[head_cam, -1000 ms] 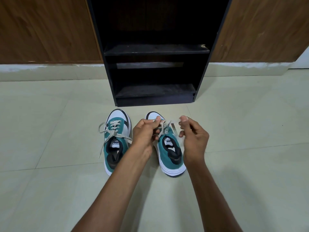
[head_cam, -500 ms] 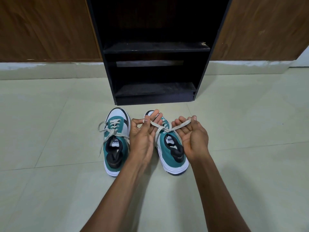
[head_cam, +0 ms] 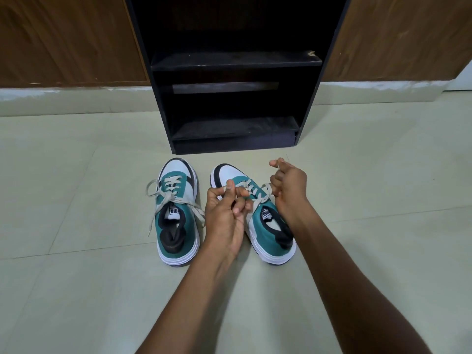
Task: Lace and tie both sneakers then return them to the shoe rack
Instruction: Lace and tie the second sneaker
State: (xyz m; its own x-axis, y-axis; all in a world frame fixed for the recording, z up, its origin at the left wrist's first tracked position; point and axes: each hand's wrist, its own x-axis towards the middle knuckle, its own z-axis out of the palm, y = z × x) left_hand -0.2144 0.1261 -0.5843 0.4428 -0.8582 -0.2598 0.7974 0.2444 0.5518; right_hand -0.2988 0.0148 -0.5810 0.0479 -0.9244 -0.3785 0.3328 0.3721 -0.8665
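Left hand (head_cam: 224, 215) and right hand (head_cam: 290, 186) each grip closed on a lace end (head_cam: 260, 200) of the right sneaker (head_cam: 258, 221); knot hidden behind fingers. Both sneakers on floor (head_cam: 76, 277), left sneaker (head_cam: 177, 213) already bow-tied. Shoe rack (head_cam: 235, 62) shelves bare, top cut off.

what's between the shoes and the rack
Only bare floor tile separates the two sneakers from the rack, in the head view.
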